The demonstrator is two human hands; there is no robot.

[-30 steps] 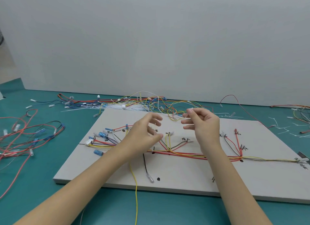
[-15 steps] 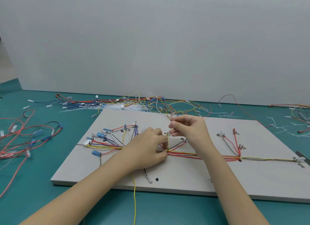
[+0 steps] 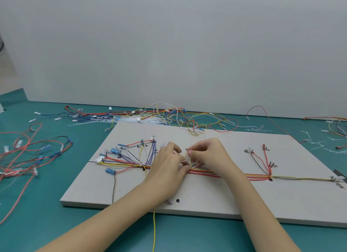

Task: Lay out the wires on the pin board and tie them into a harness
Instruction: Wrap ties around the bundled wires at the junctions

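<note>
Wires (image 3: 234, 175) run along the pin board (image 3: 216, 201) toward its right edge, passing right under both hands mid-board. From what I see, left hand (image 3: 167, 165) pinches the bundle, right hand (image 3: 208, 156) pinches a yellow wire (image 3: 186, 154) just above it.

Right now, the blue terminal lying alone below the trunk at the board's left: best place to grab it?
Pinch the blue terminal by its two long sides, coming from above and the board's left. It lies flat on the pin board, and its red lead runs right into the trunk, so that end is crowded.
</note>
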